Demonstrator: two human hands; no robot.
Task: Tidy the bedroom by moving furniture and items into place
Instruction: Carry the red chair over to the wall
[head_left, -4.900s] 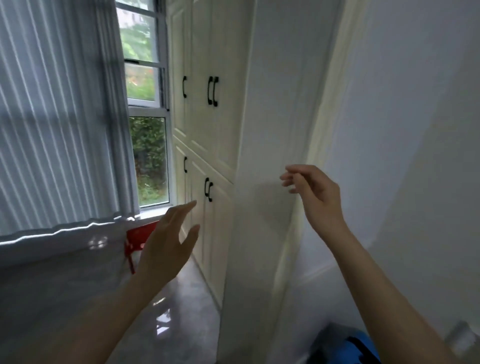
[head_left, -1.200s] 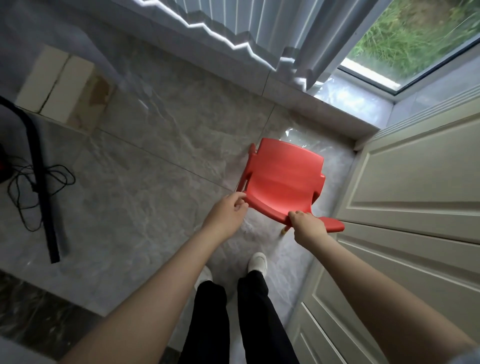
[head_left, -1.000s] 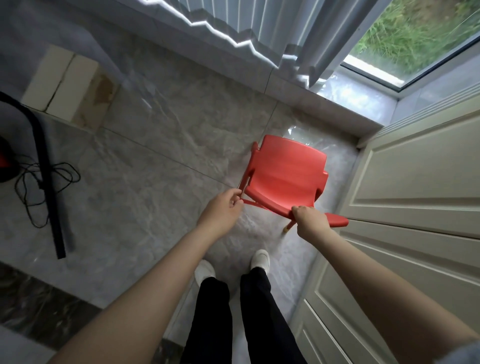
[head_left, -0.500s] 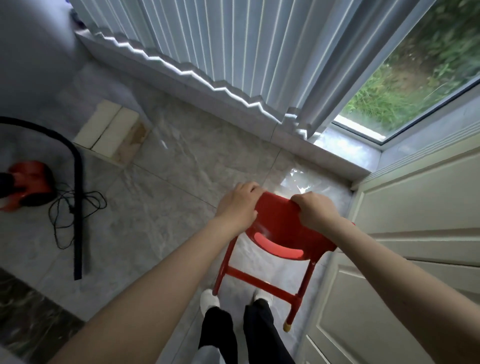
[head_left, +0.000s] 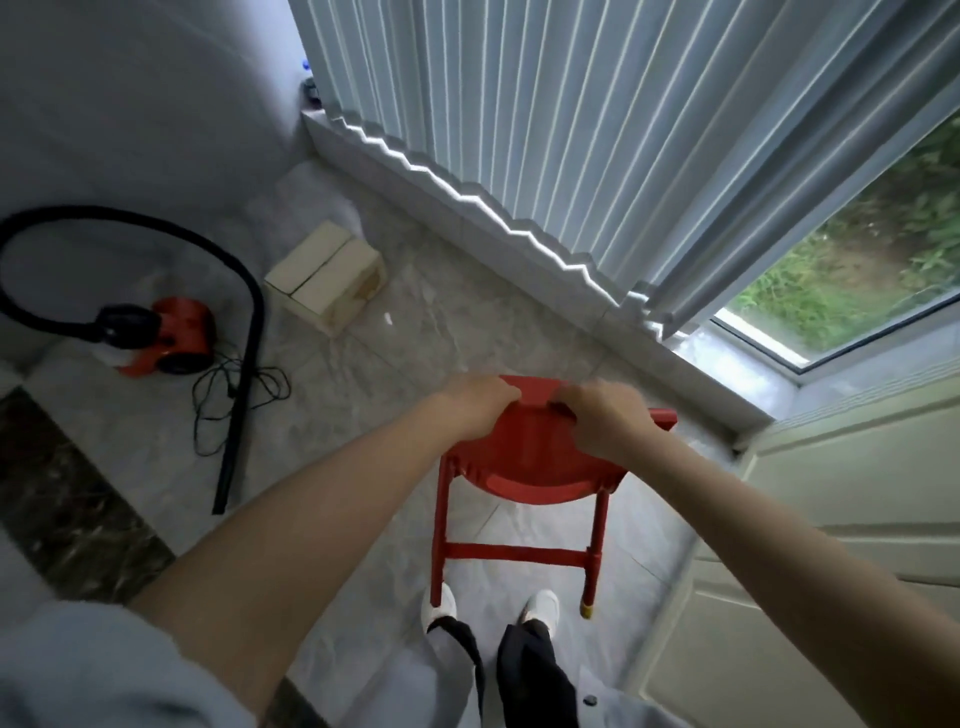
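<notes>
The small red plastic chair (head_left: 524, 457) is now up off the floor (head_left: 363, 405), held in front of the person with its legs hanging down toward the white shoes (head_left: 439, 605). A second ago it lay tipped near the corner where the window sill meets the cupboard doors, with both hands gripping its lower rim; half a second ago it had swung upright, and now it has come further from that corner, out over the open tiles.

The left hand (head_left: 475, 402) has its fingers curled over the top edge of the chair on the left side. The right hand (head_left: 605, 418) is wrapped over the same edge on the right, close beside the left; it is slightly blurred, so the exact lie of its fingers is hard to read. Both hands grip the chair and carry its weight.

The view has also turned: the red vacuum cleaner (head_left: 166, 338) with its black hose (head_left: 244, 374) and tangled cord, and the pale cardboard box (head_left: 327, 278) by the wall, now sit further into the frame to the left, while the pleated curtain (head_left: 571, 130) and the window (head_left: 857, 270) fill the upper right.

In my judgement the pick-up is done and the carry has begun. The chair is free of the cupboard doors (head_left: 831, 519) and ready to be taken to its place, which these frames do not show. The hose and cord on the floor are the likely trip hazard along a leftward path.
</notes>
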